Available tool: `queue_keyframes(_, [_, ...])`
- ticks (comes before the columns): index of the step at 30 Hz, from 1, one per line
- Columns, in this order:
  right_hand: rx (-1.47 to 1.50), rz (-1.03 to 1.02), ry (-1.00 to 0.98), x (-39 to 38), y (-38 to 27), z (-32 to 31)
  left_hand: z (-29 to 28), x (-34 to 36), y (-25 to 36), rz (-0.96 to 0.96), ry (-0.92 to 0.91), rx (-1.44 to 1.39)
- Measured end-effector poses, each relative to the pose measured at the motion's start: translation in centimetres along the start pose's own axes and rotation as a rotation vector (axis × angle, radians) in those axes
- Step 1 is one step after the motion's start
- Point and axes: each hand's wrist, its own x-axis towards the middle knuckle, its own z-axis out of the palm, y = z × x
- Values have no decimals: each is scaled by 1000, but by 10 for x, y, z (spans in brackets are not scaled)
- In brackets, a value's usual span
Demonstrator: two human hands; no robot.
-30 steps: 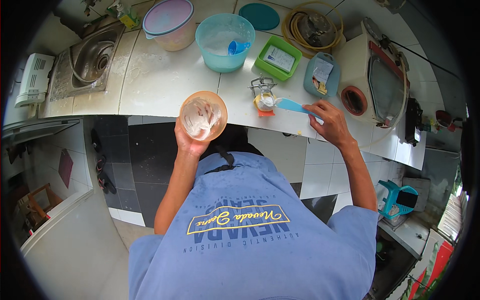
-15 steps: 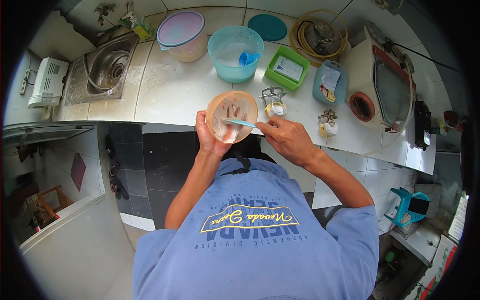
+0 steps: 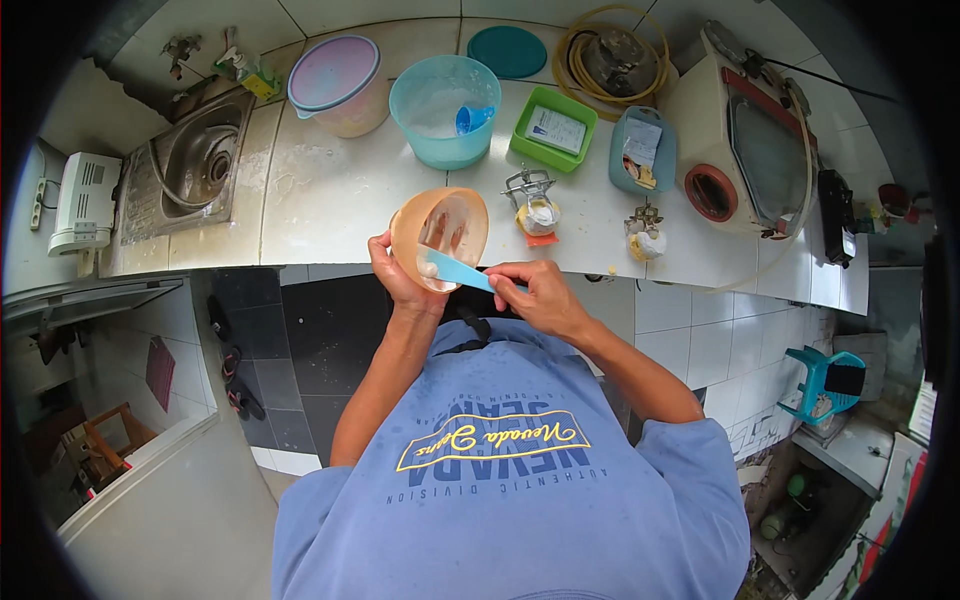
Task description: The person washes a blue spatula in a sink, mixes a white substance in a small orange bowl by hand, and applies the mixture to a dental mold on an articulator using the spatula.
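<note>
My left hand (image 3: 403,288) is wrapped round an orange mixing bowl (image 3: 408,232) from the left and below. The bowl is tilted, its mouth turned toward the right. Streaks of white paste (image 3: 455,215) coat its inner wall. My right hand (image 3: 545,302) grips a light blue spatula (image 3: 465,273), whose broad blade reaches over the near rim into the bowl. A small white lump (image 3: 428,269) shows by the blade's tip. Just beyond the hands, on the counter, stands a metal articulator (image 3: 528,184) with a white and yellowish cast (image 3: 540,215) in it.
A second articulator (image 3: 643,220) stands near the counter's front edge. Behind are a turquoise tub (image 3: 440,150) holding white powder and a blue cup (image 3: 472,119), a lidded tub (image 3: 335,75), a green basket (image 3: 550,160) and a blue container (image 3: 640,180). A sink (image 3: 190,165) lies left, a boxy machine (image 3: 735,150) right.
The bowl has tipped, its mouth turning rightward. My right hand has moved lower and left, and the spatula's blade now shows broadside near the rim. The whole view has shifted slightly.
</note>
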Motion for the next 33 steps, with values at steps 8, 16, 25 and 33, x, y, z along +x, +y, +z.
queue_keyframes(8, [663,324,183,-44,10,3,-34,33,-17,-38,45,121])
queue_keyframes(16, [-326,150,770,-44,63,-23,-38,40,13,-136,35,82])
queue_keyframes(25, [-717,87,860,-24,58,4,-52,49,33,-225,58,121])
queue_keyframes(33, [-712,163,897,-25,53,11,-50,55,40,-320,62,117])
